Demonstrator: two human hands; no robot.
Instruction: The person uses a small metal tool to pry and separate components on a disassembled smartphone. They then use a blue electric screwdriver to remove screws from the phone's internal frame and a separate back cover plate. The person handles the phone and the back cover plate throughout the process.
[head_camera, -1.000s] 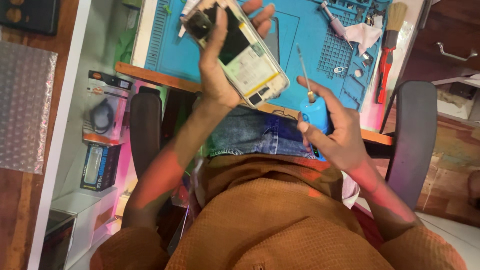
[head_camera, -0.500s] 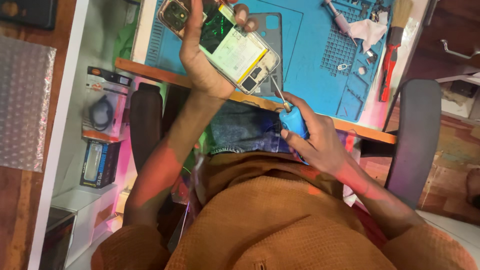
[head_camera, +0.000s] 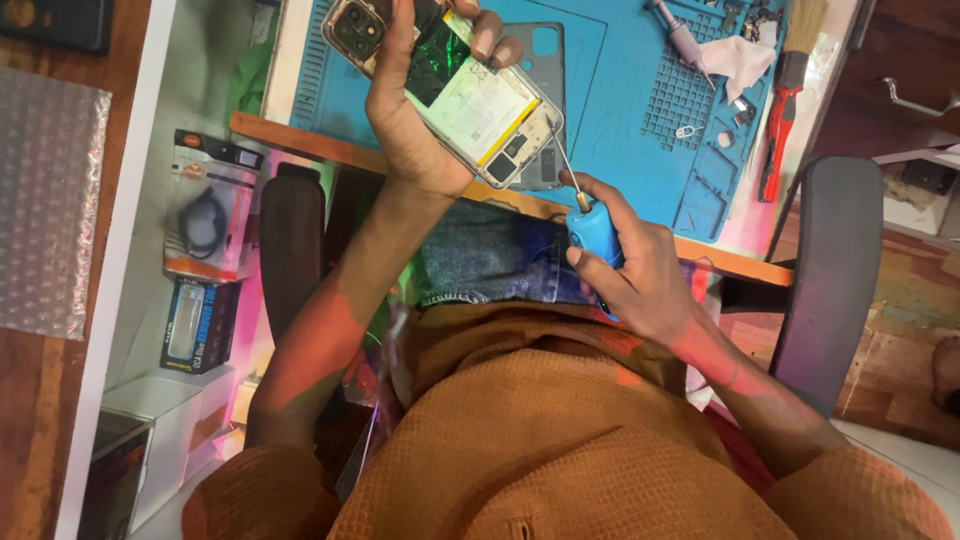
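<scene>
My left hand (head_camera: 415, 120) grips an opened smartphone (head_camera: 460, 100) with its back off, so the battery and green circuit board show. It is held tilted above the edge of the blue work mat (head_camera: 620, 110). My right hand (head_camera: 635, 270) holds a blue-handled screwdriver (head_camera: 592, 225). Its thin metal shaft points up, and the tip touches the phone's lower corner. A grey phone back cover (head_camera: 545, 60) lies on the mat behind the phone.
On the mat's right side lie a red-handled brush (head_camera: 780, 110), a white cloth (head_camera: 735, 55), a second screwdriver (head_camera: 680, 40) and small parts. Boxed items (head_camera: 205, 210) sit on a white shelf at left. Black chair armrests (head_camera: 830, 270) flank my lap.
My left hand has lowered the phone toward me and to the right. My right hand has raised the screwdriver from my lap until the tip meets the phone's corner.
</scene>
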